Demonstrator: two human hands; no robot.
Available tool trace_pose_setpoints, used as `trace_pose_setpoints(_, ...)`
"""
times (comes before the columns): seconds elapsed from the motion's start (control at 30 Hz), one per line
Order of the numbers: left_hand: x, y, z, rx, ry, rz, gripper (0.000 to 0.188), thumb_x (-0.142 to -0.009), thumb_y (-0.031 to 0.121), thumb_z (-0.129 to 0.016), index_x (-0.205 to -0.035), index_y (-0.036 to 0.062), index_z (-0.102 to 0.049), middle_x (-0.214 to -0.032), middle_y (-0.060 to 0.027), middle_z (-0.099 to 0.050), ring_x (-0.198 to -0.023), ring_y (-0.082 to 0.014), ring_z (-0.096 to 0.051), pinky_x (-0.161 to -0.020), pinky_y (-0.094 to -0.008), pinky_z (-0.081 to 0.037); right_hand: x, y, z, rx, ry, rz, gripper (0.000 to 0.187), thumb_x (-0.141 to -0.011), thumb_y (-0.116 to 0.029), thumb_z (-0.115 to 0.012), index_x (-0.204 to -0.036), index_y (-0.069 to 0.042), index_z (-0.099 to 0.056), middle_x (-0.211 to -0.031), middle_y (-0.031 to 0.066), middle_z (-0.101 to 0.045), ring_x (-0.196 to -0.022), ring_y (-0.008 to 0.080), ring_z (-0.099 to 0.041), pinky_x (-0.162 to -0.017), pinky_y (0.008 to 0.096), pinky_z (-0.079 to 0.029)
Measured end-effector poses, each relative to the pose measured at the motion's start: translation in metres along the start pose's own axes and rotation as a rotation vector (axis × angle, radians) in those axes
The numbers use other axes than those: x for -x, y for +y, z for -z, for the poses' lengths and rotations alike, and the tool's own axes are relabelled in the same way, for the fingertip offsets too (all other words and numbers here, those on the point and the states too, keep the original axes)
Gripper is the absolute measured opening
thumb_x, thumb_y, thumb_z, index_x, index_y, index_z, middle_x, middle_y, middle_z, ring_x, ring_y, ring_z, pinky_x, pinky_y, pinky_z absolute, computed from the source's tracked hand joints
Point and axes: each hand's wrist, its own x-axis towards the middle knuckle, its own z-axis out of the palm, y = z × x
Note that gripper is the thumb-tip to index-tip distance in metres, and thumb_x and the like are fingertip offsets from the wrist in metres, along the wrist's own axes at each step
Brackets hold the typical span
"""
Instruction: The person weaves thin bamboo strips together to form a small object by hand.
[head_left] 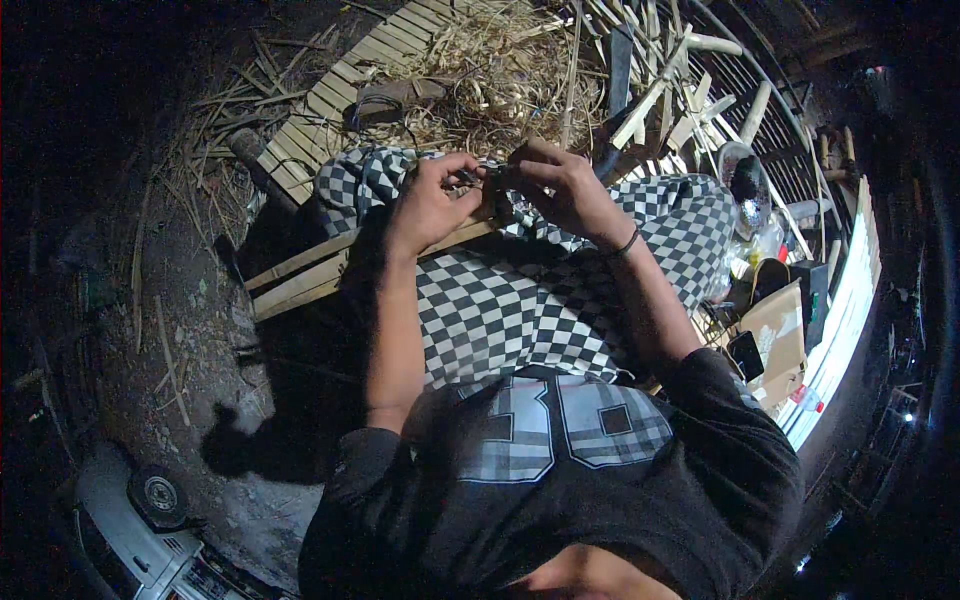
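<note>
Since the head camera is all we've got, let's work from that. Both hands are close together over the lap, fingertips nearly meeting at a small dark piece [493, 183]. It's too small and shadowy for me to say what it is. On the left hand [432, 205], thumb and forefinger are bent toward each other with only a narrow gap, right beside the piece; can't tell if they're actually gripping it. The right hand [568, 188] has its fingers curled in from the other side, tips lost in shadow, so no idea how tight that is either.

Pale wood strips [300, 287] lie across the checkered pants [500, 300], passing under the left forearm, and a heap of shavings [480, 110] sits just beyond the hands.

Tips, imo: let one hand steady the piece and the other do the fine moves. Pinch lightly, rest your wrists on your thighs, and tilt it toward the light, because that shadow looks like the real headache.
</note>
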Motion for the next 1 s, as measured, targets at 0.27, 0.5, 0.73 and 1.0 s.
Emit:
trace_pose_setpoints(0.27, 0.004, 0.0, 0.0, -0.024, 0.022, -0.117, 0.022, -0.079, 0.006, -0.072, -0.1, 0.0004, -0.067, -0.089, -0.0054, -0.07, -0.08, -0.0121, -0.065, -0.073, -0.0298, -0.051, -0.007, 0.0, 0.002, -0.005, -0.089, -0.013, 0.042, -0.073, 0.001, -0.07, -0.115, 0.001, -0.067, -0.125, 0.0214, -0.063, -0.111, 0.04, -0.063, -0.095, 0.0415, -0.052)
trace_pose_setpoints(0.5, 0.007, 0.004, 0.001, -0.079, 0.017, -0.126, 0.021, -0.079, 0.007, -0.074, -0.097, -0.0005, -0.068, -0.082, -0.0057, -0.069, -0.073, -0.0102, -0.061, -0.069, -0.0293, -0.05, -0.007, 0.007, -0.004, 0.008, 0.015, 0.05, 0.024, -0.08, 0.007, -0.068, -0.103, 0.0, -0.067, -0.097, 0.0152, -0.065, -0.088, 0.0347, -0.068, -0.073, 0.038, -0.055)
trace_pose_setpoints(0.73, 0.006, 0.002, 0.0, -0.074, 0.036, -0.168, 0.021, -0.079, 0.008, -0.075, -0.096, -0.002, -0.068, -0.081, -0.0069, -0.069, -0.075, -0.0118, -0.063, -0.069, -0.0296, -0.05, -0.009, 0.013, -0.002, 0.016, 0.009, 0.104, 0.022, -0.082, 0.006, -0.067, -0.104, 0.0, -0.067, -0.098, 0.0141, -0.065, -0.089, 0.0325, -0.068, -0.073, 0.0375, -0.055)
trace_pose_setpoints(1.0, 0.01, 0.004, 0.001, -0.126, 0.121, -0.282, 0.027, -0.081, 0.014, -0.08, -0.097, -0.0026, -0.068, -0.081, -0.0075, -0.07, -0.077, -0.0134, -0.065, -0.071, -0.03, -0.051, -0.02, 0.013, 0.006, -0.07, -0.013, 0.207, 0.024, -0.079, 0.003, -0.07, -0.103, 0.0, -0.068, -0.102, 0.0141, -0.066, -0.087, 0.0313, -0.066, -0.074, 0.0369, -0.053)
